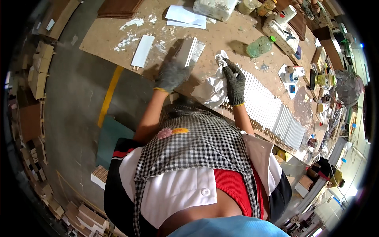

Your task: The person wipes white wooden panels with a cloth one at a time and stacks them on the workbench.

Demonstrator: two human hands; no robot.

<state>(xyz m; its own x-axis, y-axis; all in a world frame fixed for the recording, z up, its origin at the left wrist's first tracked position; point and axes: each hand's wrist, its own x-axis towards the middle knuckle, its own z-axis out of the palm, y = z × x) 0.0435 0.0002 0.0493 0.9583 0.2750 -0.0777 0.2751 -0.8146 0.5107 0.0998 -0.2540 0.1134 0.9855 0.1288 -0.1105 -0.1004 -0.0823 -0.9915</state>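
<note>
The person wears dark grey knit gloves with yellow cuffs on the left hand [172, 74] and right hand [234, 81], plus a black-and-white checked apron over a white, red and black shirt.

A woodworking or furniture-finishing workshop, seen from above — a large fibreboard workbench [118, 35] smeared with white filler or paint stands on a bare concrete floor [75, 102] marked with a yellow line [109, 94]. A long row of identical white-coated slats [272, 112] with wooden dowels lies along the bench edge, beside a loose white panel [142, 51], a green-capped plastic bottle [259, 46] and small pots and jars [294, 73] of finishing material. Stacks of small wooden blocks [39, 71] line the floor's far side — the worker wears knitted work gloves [235, 83] and a checked apron [197, 142].
</note>
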